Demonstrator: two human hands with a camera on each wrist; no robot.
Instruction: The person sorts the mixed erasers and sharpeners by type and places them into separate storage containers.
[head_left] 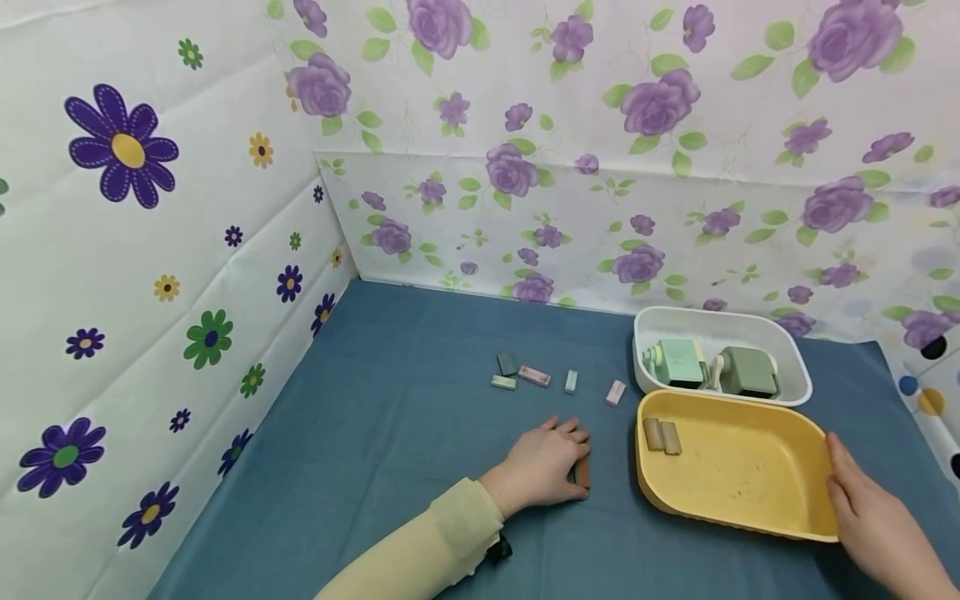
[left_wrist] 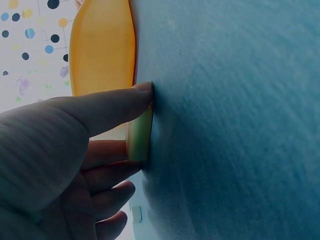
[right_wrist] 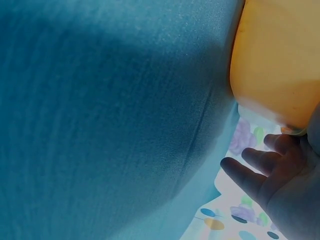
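Observation:
My left hand (head_left: 542,468) lies low over the blue cloth, its thumb and fingertips gripping a small green and reddish block (head_left: 582,472) at its ends. In the left wrist view the block's green side (left_wrist: 140,135) shows between thumb and fingers; the palm hides the rest from above. At the right my right hand (head_left: 877,508) holds the right rim of a yellow plastic tray (head_left: 738,517), with several fingers (right_wrist: 250,176) stretched out beyond the wall. Two beige blocks (head_left: 662,437) lie in the tray's left end.
Behind the yellow tray stands a white tray (head_left: 801,375) with a mint-green box-shaped thing (head_left: 680,362) and a grey-green one (head_left: 750,372). Several small blocks lie farther back, among them a pink one (head_left: 535,376) and a dark one (head_left: 507,363). Flowered sheets (head_left: 480,225) enclose the table.

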